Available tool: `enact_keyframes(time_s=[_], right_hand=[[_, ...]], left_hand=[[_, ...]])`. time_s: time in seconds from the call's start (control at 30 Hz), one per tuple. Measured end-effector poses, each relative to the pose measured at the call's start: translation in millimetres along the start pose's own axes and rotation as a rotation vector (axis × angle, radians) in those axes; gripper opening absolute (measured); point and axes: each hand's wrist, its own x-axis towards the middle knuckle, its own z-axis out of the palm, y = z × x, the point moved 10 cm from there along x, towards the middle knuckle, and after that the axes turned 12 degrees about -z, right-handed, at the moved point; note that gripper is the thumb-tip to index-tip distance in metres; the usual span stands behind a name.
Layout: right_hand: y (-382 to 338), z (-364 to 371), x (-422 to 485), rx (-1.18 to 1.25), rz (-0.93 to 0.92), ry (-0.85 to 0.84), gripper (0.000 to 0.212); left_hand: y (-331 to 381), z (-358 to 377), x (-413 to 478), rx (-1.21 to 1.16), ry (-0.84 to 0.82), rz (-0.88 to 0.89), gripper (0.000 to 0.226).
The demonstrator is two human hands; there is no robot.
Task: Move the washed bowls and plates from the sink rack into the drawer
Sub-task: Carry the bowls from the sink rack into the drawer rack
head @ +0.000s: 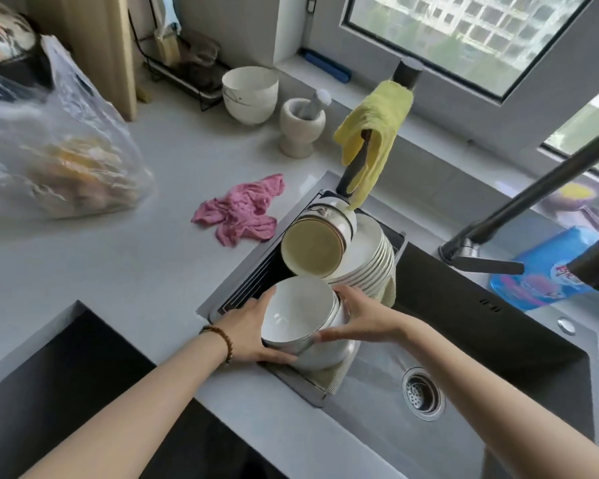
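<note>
A stack of white bowls lies tilted on its side at the near end of the sink rack. My left hand grips the stack from the left and underneath. On the stack's right side my right hand presses against the rims. Behind them a second bowl stack with a cream inside leans on its side. A row of white plates stands on edge further right in the rack. No drawer is in view.
A pink cloth lies on the grey counter left of the rack. A yellow cloth hangs over a dark faucet. The sink drain is at the right, with a blue bottle, mortar, large white bowl and plastic bag around.
</note>
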Motion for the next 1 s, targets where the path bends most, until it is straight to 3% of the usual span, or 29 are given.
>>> enact_keyframes(time_s=[0.13, 0.27, 0.57, 0.63, 0.7, 0.77, 0.9, 1.0], right_hand=[[3.9, 2.2, 2.4, 0.052, 0.003, 0.031, 0.096], [15.5, 8.7, 0.6, 0.177, -0.016, 0.107, 0.104], [7.3, 14.9, -11.0, 0.322, -0.062, 0.174, 0.084], [9.5, 15.3, -14.9, 0.370, -0.061, 0.209, 0.068], [9.4, 17.7, -18.6, 0.429, -0.083, 0.224, 0.057], [10.0, 18.7, -21.4, 0.432, -0.098, 0.244, 0.063], [12.9, 23.5, -23.8, 0.529, -0.095, 0.284, 0.090], [10.0, 24.1, -26.4, 0.559, -0.102, 0.309, 0.091]], left_hand=[[-4.1, -1.2, 3.4, -0.119, 0.032, 0.012, 0.133], [-5.5, -6.6, 2.7, -0.243, 0.085, 0.042, 0.137], [-8.9, -17.5, -4.5, -0.463, 0.120, 0.070, 0.147], [-7.5, -17.7, -6.9, -0.486, 0.121, 0.074, 0.143], [-4.2, -18.2, -9.4, -0.531, 0.121, 0.100, 0.125], [-3.2, -17.3, -9.6, -0.573, 0.107, 0.119, 0.111], [-2.0, -14.1, -8.7, -0.621, 0.075, 0.127, 0.109], [-1.2, -12.5, -9.4, -0.663, 0.065, 0.129, 0.113]])
